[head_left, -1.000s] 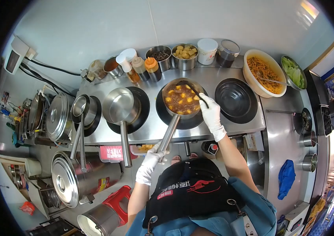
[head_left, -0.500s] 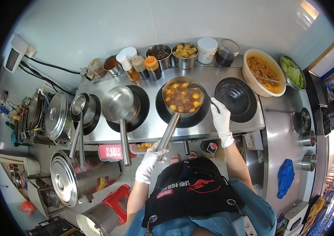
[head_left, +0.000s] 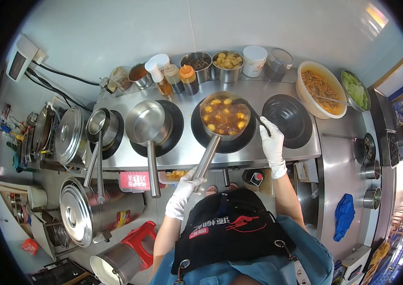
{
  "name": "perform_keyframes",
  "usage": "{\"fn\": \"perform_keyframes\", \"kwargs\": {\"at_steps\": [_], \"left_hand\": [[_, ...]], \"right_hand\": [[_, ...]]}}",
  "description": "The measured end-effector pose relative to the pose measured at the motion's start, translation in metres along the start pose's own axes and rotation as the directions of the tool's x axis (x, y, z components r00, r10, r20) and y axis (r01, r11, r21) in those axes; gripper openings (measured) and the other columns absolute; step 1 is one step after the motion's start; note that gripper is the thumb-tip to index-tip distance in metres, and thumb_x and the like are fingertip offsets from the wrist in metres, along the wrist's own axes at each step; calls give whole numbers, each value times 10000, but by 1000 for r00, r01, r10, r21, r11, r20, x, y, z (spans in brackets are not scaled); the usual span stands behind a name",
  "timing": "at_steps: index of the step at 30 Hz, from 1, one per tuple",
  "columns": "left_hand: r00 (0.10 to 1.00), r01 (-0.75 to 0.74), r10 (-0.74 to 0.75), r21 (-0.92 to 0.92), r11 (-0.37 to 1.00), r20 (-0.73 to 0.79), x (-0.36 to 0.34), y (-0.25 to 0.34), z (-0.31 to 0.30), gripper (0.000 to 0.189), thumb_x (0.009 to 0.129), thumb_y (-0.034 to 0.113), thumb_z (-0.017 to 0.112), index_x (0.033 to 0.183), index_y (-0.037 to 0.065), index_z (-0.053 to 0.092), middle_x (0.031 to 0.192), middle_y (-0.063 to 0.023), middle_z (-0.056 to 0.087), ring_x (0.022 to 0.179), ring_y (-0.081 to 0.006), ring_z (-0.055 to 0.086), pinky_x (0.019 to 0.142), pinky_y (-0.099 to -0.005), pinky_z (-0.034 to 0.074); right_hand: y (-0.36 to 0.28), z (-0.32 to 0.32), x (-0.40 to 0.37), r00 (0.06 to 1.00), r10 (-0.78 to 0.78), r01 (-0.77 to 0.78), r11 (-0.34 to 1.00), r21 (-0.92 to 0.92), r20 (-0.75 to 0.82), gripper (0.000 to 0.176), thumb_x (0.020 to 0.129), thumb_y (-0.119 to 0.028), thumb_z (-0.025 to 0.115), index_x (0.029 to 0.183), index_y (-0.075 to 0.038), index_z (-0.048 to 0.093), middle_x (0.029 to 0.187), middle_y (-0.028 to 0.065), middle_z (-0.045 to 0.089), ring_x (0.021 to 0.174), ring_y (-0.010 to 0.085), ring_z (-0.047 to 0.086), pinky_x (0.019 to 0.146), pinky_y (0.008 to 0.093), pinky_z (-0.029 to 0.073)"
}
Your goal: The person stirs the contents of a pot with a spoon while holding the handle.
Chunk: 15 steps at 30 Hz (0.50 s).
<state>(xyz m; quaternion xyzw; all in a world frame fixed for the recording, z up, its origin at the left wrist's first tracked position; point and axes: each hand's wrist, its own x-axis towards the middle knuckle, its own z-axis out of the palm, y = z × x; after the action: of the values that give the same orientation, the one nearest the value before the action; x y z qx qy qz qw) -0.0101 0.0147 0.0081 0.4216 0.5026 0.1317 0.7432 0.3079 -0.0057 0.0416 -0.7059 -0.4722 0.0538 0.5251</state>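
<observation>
My left hand [head_left: 185, 190], in a white glove, is wrapped round the long metal handle [head_left: 207, 159] of a saucepan. The saucepan sits on a black burner and holds brown liquid [head_left: 222, 116] with several yellow, round pieces in it. My right hand [head_left: 272, 142], also gloved, is right of the pan and pinches the end of a dark utensil [head_left: 250, 109]. The utensil's other end reaches over the pan's upper right rim into the food.
Left of the pan stand an empty saucepan [head_left: 145, 121] and stacked small pans [head_left: 101, 124]. An unused black burner [head_left: 287, 121] lies to the right. Bottles [head_left: 188, 80], metal containers and a bowl of orange shreds [head_left: 320, 90] line the back. A lidded pot [head_left: 75, 213] stands lower left.
My right hand has moved slightly up and right, and the dark utensil now shows between it and the pan. The yellow pieces have shifted in the liquid. The view has shifted slightly.
</observation>
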Motion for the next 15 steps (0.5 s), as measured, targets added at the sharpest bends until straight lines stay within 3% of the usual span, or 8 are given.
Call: {"fn": "perform_keyframes", "kwargs": {"at_steps": [15], "left_hand": [[999, -14, 11, -61, 998, -45, -2, -7, 10, 586, 841, 43, 605, 1394, 82, 417, 890, -46, 664, 538, -72, 520, 478, -210, 455]], "right_hand": [[7, 2, -5, 998, -50, 50, 999, -9, -35, 259, 827, -34, 634, 1085, -27, 654, 985, 155, 674, 895, 269, 658, 809, 317, 498]]}}
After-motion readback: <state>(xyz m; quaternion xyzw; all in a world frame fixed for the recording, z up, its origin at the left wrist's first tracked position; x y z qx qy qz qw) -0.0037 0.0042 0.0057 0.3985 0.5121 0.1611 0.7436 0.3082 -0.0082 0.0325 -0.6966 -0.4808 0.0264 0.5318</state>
